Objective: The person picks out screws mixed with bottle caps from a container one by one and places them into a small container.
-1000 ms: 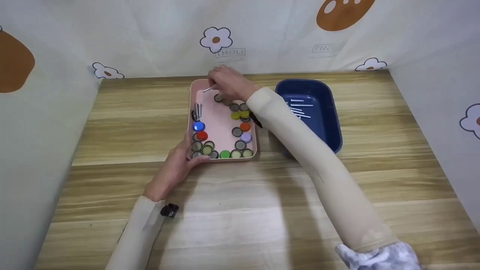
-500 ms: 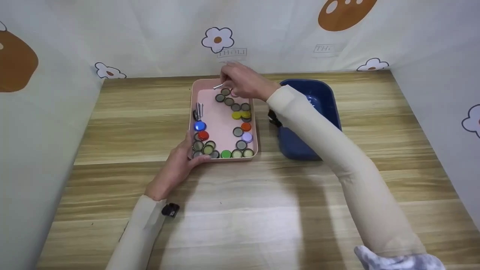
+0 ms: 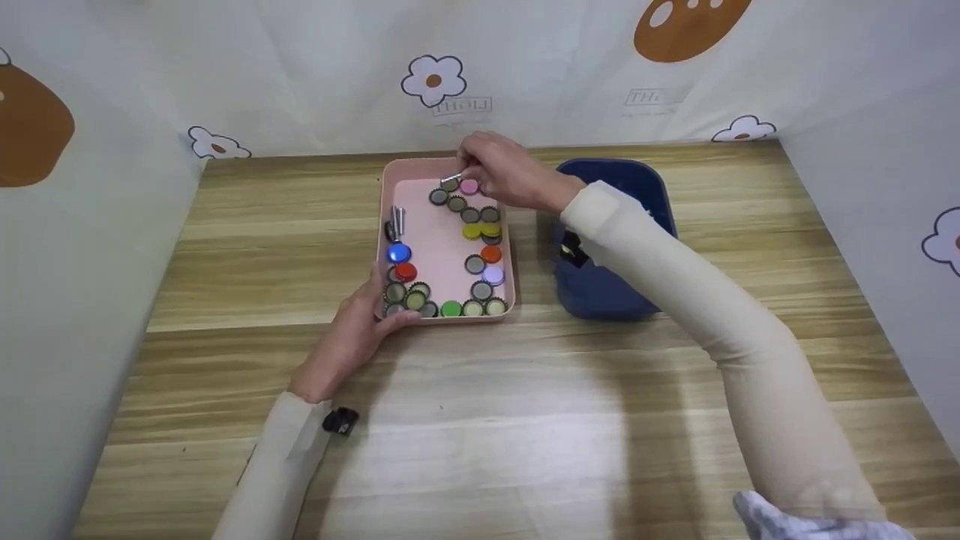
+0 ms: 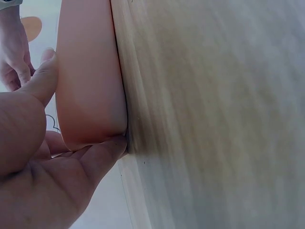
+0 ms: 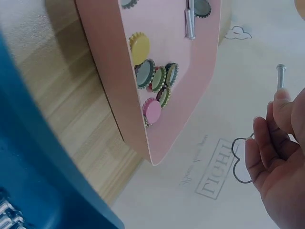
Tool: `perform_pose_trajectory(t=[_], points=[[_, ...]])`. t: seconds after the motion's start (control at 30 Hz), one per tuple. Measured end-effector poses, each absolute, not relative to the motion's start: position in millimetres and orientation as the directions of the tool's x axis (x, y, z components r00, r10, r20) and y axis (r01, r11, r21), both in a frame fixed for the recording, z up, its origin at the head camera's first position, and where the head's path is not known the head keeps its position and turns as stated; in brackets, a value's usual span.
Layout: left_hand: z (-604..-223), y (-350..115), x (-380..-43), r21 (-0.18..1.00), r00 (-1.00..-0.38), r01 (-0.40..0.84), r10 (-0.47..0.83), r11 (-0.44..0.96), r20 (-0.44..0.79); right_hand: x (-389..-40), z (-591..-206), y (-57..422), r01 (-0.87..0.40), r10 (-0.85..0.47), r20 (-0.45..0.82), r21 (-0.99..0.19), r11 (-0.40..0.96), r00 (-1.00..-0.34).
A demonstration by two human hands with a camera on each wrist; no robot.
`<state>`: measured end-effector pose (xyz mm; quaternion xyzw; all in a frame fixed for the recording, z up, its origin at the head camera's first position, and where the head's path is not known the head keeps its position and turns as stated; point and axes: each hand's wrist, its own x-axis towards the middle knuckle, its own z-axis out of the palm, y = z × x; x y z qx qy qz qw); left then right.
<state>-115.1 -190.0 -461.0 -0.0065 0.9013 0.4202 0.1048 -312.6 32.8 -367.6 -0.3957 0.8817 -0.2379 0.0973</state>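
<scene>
My left hand [image 3: 349, 341] grips the near left corner of a pink tray [image 3: 442, 244], with the thumb over its near wall; in the left wrist view, fingertips reach to the bottom edge of the tray [image 4: 90, 71]. Above the tray's far right part, my right hand [image 3: 510, 174] pinches a silver nail [image 5: 280, 76] between thumb and fingers, its flat head pointing away from the hand. Bottle caps line the tray's sides, among them a pink cap [image 3: 469, 186], a blue cap [image 3: 399, 253] and a green cap [image 3: 451, 308]. More nails [image 3: 397, 220] lie by the left wall.
A dark blue container [image 3: 604, 292] stands right of the tray, partly hidden under my right forearm. Several silver nails [image 5: 9, 217] lie in it. Behind the wooden table [image 3: 255, 255] hangs a pale curtain [image 3: 322, 82] with flower prints, which also runs along both sides.
My right hand has moved right over the tray's far end with the nail, uncovering the pink cap and other caps there. My left hand stays on the tray corner.
</scene>
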Motion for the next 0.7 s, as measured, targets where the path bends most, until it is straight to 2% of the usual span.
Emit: perform_pose_trajectory(t=[0.3,0.53,0.7], points=[[-460.4,-190.8,-114.9,0.743,-0.976,-0.102,0.078,0.662,-0.203,-301.7,-366.7,50.6,-0.642,-0.725,0.077,-0.533,0.550,-0.685],[-460.7,-190.4,-115.2,0.748,-0.976,-0.103,0.079,0.655,-0.204,-293.6,-365.6,63.9,-0.600,-0.688,0.059,-0.547,0.584,-0.723],[-461.2,-190.6,-115.2,0.755,-0.977,-0.103,0.078,0.648,-0.201,-287.4,-364.4,74.8,-0.594,-0.669,0.096,-0.564,0.574,-0.737]])
